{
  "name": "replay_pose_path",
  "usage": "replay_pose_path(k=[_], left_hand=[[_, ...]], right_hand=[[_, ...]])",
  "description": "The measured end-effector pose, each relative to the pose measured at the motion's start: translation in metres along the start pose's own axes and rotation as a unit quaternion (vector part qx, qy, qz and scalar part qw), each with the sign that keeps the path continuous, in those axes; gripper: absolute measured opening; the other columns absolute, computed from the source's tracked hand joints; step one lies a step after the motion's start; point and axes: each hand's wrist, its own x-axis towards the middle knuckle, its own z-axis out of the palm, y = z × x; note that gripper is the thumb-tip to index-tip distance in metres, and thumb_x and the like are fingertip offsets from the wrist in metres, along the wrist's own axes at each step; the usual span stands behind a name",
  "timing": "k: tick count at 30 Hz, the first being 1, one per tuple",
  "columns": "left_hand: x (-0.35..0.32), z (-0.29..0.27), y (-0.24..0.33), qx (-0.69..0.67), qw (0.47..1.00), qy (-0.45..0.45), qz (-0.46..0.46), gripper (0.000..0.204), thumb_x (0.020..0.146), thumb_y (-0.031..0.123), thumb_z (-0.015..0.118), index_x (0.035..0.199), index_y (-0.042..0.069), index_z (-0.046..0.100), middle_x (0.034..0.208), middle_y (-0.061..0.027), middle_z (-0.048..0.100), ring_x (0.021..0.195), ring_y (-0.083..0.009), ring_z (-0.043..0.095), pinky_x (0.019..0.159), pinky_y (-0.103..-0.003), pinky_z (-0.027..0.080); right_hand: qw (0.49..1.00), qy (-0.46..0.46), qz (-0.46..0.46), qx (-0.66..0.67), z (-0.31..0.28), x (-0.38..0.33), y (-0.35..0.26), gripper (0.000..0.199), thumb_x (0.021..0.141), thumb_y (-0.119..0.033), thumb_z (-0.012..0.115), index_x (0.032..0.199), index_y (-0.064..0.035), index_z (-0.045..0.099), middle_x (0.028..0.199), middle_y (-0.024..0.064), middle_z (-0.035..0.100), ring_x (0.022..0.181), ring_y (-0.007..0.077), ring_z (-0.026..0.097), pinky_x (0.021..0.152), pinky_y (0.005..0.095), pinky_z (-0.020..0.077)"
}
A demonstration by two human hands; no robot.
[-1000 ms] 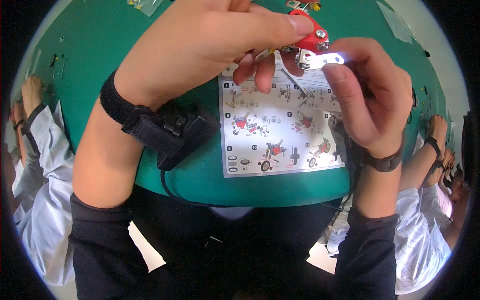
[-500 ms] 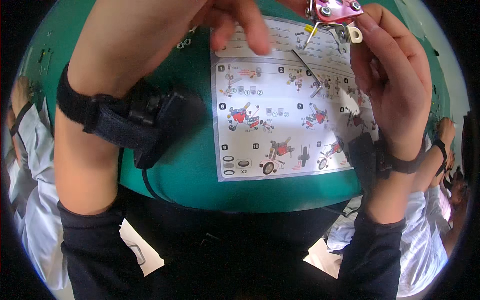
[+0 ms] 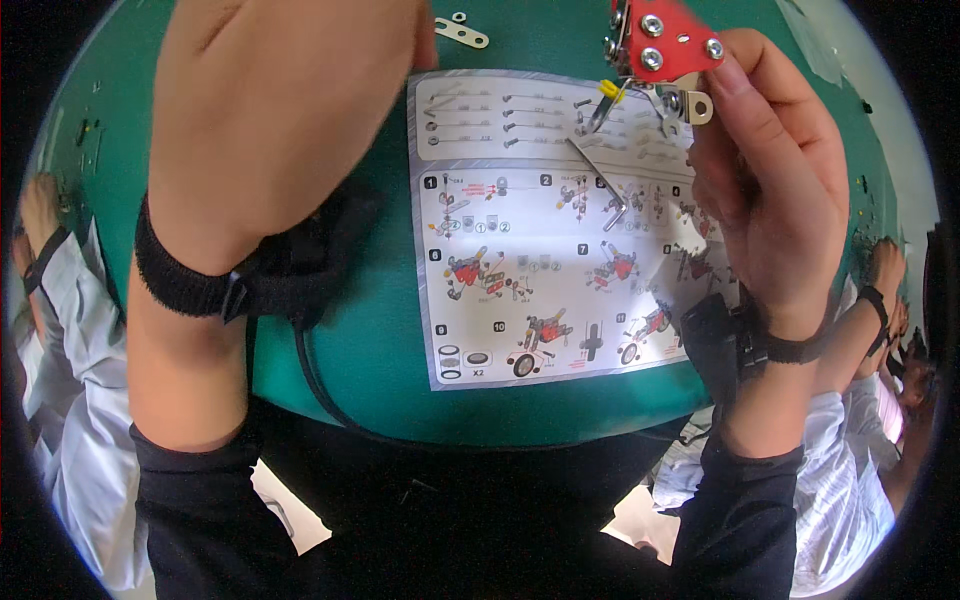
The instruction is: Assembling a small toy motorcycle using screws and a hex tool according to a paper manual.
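Note:
My right hand (image 3: pixel 775 200) holds a small red metal construction-kit assembly (image 3: pixel 665 45) with silver bolts and a bracket, raised above the far right of the table. My left hand (image 3: pixel 270 110) fills the upper left, back toward me; its fingers run out of the picture at the top, so its grip is hidden. Below both hands an illustrated instruction sheet (image 3: pixel 520 290) lies flat on the round green table (image 3: pixel 370 350). A silver hex key (image 3: pixel 600 180) rests on the sheet's upper part, just below the red assembly.
A perforated metal strip (image 3: pixel 462 33) lies beyond the sheet, and a loose bolt (image 3: pixel 582 103) sits on its top row. Black straps with a cabled device wrap both wrists (image 3: pixel 270 280). Other people's arms show at the left (image 3: pixel 50 260) and right (image 3: pixel 880 300) rims.
Both hands have risen and come closer to the camera. The left hand has come off the red assembly and moved to the left. More of the instruction sheet shows.

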Motion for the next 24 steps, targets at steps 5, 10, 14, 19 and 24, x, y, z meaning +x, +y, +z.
replay_pose_path(k=[5, 10, 14, 19, 24], left_hand=[[-0.003, -0.004, -0.006, -0.44, 0.835, -0.21, -0.254, 0.03, 0.099, 0.023, 0.054, 0.104, -0.005, 0.063, 0.085, -0.0066, 0.067, 0.068, -0.0062, 0.055, 0.06, -0.021, 0.043], [0.007, -0.015, 0.002, -0.472, 0.783, -0.247, -0.32, 0.027, 0.098, 0.022, 0.058, 0.107, -0.003, 0.06, 0.082, -0.0016, 0.062, 0.069, -0.0023, 0.05, 0.06, -0.019, 0.04], [0.011, -0.019, -0.005, -0.506, 0.735, -0.283, -0.351, 0.027, 0.098, 0.023, 0.058, 0.108, -0.002, 0.06, 0.079, -0.0012, 0.061, 0.061, -0.0025, 0.047, 0.053, -0.018, 0.036], [-0.006, -0.003, -0.017, -0.35, 0.865, -0.224, -0.282, 0.046, 0.097, 0.03, 0.05, 0.124, -0.007, 0.053, 0.073, -0.0088, 0.064, 0.045, -0.0058, 0.05, 0.04, -0.018, 0.034], [-0.004, -0.008, -0.027, -0.486, 0.788, -0.273, -0.26, 0.046, 0.099, 0.033, 0.048, 0.123, -0.005, 0.055, 0.074, -0.0099, 0.065, 0.043, -0.0041, 0.044, 0.039, -0.017, 0.03]], right_hand=[[1.0, -0.012, -0.014, -0.003, 0.006, -0.001, -0.003, 0.022, 0.098, -0.021, 0.053, 0.107, -0.0018, 0.058, 0.056, -0.008, 0.039, 0.044, -0.0002, 0.026, 0.041, 0.0197, 0.0181], [1.0, -0.007, -0.016, -0.022, 0.008, -0.003, -0.005, 0.022, 0.096, -0.02, 0.056, 0.103, -0.0008, 0.063, 0.058, -0.0096, 0.041, 0.046, -0.001, 0.03, 0.043, 0.0187, 0.0189], [1.0, -0.015, -0.017, 0.006, 0.013, -0.005, -0.01, 0.019, 0.095, -0.018, 0.057, 0.095, -0.0004, 0.065, 0.061, -0.0095, 0.045, 0.048, -0.0009, 0.032, 0.045, 0.0184, 0.0193], [0.998, -0.05, -0.034, 0.02, 0.013, -0.002, -0.004, 0.016, 0.094, -0.016, 0.058, 0.094, -0.0012, 0.065, 0.065, -0.0104, 0.046, 0.052, -0.0019, 0.032, 0.047, 0.0178, 0.0187], [0.996, -0.081, 0.022, -0.005, 0.01, 0.0, -0.008, 0.019, 0.096, -0.019, 0.056, 0.097, -0.0018, 0.064, 0.061, -0.0105, 0.044, 0.049, -0.0014, 0.032, 0.044, 0.0186, 0.0185]])
